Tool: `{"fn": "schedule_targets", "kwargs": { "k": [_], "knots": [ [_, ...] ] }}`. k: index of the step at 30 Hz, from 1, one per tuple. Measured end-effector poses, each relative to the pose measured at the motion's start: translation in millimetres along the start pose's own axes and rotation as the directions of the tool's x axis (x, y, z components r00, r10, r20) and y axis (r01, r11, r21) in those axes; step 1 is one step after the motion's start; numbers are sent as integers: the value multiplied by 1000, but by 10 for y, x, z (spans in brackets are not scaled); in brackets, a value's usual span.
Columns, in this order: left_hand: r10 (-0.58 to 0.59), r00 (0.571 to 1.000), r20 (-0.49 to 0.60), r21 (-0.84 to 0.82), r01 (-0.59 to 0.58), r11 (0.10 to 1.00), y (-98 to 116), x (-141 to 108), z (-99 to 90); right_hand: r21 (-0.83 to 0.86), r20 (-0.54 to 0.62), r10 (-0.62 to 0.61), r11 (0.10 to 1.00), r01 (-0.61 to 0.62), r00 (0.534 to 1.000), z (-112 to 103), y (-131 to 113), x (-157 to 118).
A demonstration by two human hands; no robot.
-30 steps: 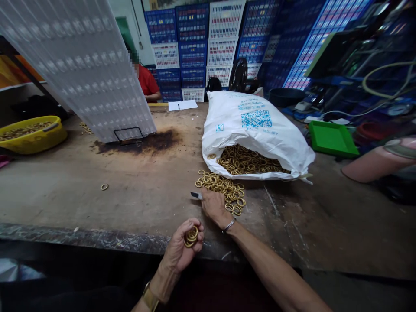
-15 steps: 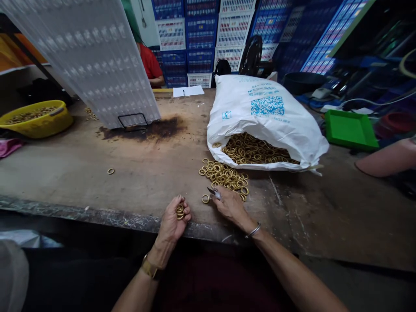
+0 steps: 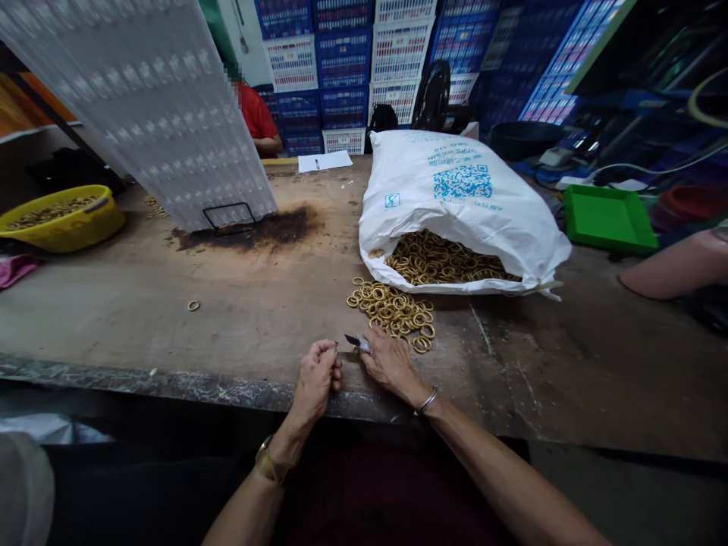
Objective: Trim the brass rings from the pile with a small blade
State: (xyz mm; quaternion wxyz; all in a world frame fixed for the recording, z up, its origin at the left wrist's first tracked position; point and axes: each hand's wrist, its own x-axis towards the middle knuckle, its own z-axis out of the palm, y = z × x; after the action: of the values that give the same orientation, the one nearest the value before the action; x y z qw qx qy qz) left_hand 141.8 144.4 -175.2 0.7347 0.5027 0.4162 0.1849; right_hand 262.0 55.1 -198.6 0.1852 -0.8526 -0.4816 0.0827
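Note:
My left hand [image 3: 318,379] is closed in a loose fist above the table's front edge. The rings seen in its palm a moment ago are now hidden by its turned fingers. To its right, my right hand [image 3: 392,368] grips a small knife [image 3: 359,343], its dark blade pointing left toward my left hand. Just beyond the right hand lies a loose heap of brass-coloured rings [image 3: 392,307]. They spread from the mouth of a white woven sack [image 3: 455,220], which lies on its side with many more rings inside.
One ring [image 3: 194,305] lies alone on the wooden table [image 3: 255,303]. At left stand a yellow basin [image 3: 68,227] of rings and a tall translucent panel [image 3: 171,114]. A green tray [image 3: 611,220] is at right. A person in red [image 3: 258,117] sits beyond, before stacked crates [image 3: 344,68].
My left hand has turned over and moved slightly right, so its rings no longer show. My right hand with the knife has shifted left, closer to it.

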Motion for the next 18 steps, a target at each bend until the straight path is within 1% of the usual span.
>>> {"fn": "schedule_targets", "kwargs": {
  "k": [2,5,7,8,9,11,13,16,18],
  "knots": [
    [-17,998,55,108,11,994,-18,33,27,56,-34,-52,997,53,998,16,30,-29],
    [-21,987,161,234,-17,972,-23,64,71,183,-103,-111,975,129,988,25,36,-56],
    [-3,983,183,266,-47,963,-14,64,102,335,-124,-82,935,120,989,12,21,-50],
    [18,984,178,272,-67,960,-9,57,118,438,-118,-35,895,84,992,-1,13,-41],
    [49,985,163,277,-93,956,-6,46,133,545,-98,24,838,33,995,-17,6,-30],
    [145,981,128,282,-176,943,-8,15,162,716,-19,133,693,-79,991,-56,-2,-14],
    [258,959,115,286,-280,916,-22,-21,185,795,67,192,583,-168,979,-90,-3,-14],
    [400,907,129,320,-420,849,-61,-62,202,811,195,190,520,-267,962,-102,-1,-39],
    [454,881,137,369,-471,801,-92,-74,200,825,273,163,467,-318,948,-77,0,-54]
  ]
}}
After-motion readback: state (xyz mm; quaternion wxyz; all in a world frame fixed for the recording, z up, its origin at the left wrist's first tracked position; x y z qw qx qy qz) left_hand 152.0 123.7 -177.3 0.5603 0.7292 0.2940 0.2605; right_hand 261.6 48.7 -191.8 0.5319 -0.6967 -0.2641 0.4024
